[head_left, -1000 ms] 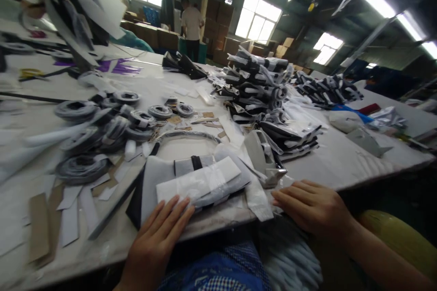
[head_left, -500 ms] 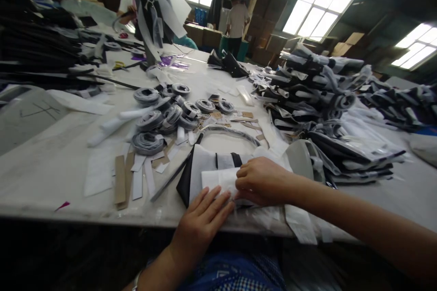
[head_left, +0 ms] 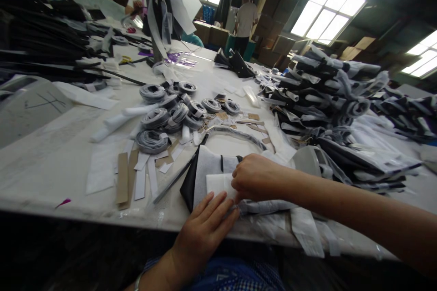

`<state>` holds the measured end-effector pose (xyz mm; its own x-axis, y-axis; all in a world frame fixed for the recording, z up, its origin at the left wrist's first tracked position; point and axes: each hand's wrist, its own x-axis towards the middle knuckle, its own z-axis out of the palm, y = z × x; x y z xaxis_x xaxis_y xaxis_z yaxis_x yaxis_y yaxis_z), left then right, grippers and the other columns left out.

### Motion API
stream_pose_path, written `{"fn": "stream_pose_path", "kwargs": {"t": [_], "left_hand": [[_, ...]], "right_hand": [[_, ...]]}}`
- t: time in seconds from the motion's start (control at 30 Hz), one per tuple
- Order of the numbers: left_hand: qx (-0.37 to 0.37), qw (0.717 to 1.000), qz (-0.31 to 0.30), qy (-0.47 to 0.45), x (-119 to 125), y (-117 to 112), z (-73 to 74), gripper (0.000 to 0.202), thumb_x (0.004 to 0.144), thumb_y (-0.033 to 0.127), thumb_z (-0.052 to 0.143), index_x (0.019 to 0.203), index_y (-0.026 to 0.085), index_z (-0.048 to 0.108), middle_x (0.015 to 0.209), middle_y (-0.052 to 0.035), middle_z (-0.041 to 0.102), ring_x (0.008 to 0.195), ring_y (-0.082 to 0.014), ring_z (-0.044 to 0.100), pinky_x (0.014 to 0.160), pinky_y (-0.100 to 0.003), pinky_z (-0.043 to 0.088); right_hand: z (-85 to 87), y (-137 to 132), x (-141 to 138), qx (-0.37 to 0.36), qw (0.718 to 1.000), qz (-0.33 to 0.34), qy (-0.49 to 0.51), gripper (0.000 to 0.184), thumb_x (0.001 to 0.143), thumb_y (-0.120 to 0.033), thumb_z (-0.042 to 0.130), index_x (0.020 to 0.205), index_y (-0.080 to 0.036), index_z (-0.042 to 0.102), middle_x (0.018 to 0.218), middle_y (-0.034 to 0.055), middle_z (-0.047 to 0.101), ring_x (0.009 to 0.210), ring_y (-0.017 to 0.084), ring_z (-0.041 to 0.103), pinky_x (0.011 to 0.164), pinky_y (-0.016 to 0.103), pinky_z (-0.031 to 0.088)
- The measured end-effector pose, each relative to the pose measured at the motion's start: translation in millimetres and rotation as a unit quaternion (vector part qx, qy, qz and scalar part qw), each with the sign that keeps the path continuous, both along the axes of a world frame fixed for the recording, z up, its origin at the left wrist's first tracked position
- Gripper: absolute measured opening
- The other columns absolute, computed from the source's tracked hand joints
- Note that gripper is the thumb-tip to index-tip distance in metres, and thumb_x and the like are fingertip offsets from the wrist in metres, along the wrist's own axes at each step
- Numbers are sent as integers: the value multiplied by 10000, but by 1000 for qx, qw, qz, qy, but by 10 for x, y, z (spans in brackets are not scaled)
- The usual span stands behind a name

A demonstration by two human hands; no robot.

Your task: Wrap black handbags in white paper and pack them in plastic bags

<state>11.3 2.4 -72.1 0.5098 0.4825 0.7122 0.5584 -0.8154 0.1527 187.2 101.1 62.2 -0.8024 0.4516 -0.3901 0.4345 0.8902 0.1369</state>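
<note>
A black handbag (head_left: 188,186) lies flat near the table's front edge, its front covered with pale grey lining. Its handle (head_left: 239,131), wrapped in clear film, arches away from me. On top of the bag is a folded white wrapping sheet (head_left: 217,182). My left hand (head_left: 204,227) rests on the sheet's near edge with fingers stretched out flat. My right hand (head_left: 254,177) is closed in a pinch at the sheet's right side; its fingertips are partly hidden. A long thin strap (head_left: 170,183) runs out left from the bag.
Wrapped strap coils (head_left: 154,118) sit beyond the bag, with cardboard strips (head_left: 122,179) at left. A tall stack of wrapped black bags (head_left: 334,86) stands at right. Black pieces (head_left: 37,32) pile up far left. A metal post (head_left: 155,18) rises behind; a person (head_left: 246,18) stands further back.
My right hand has drawn slightly left, and less of the white sheet shows. A grey wrapped strip has come into view below my right forearm. My left hand stays flat; the whole view has shifted slightly.
</note>
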Motion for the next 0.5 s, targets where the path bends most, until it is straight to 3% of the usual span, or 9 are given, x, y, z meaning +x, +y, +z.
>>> {"fn": "stream_pose_path", "kwargs": {"t": [0.23, 0.5], "left_hand": [[-21, 999, 15, -30, 53, 6, 44, 374, 1041, 138, 359, 1298, 214, 621, 1229, -12, 703, 1257, -165, 582, 1143, -365, 407], [-20, 999, 22, -32, 59, 5, 50, 379, 1036, 127, 372, 1311, 216, 616, 1226, -18, 702, 1244, -157, 590, 1145, -350, 403]], "right_hand": [[72, 63, -179, -19, 995, 3, -96, 299, 824, -475, 734, 776, -184, 783, 697, 94, 756, 703, 241, 729, 531, 270, 383], [61, 111, -220, -17, 994, 16, -105, 302, 831, -489, 719, 770, -199, 774, 695, 78, 749, 702, 230, 719, 572, 284, 398]]}}
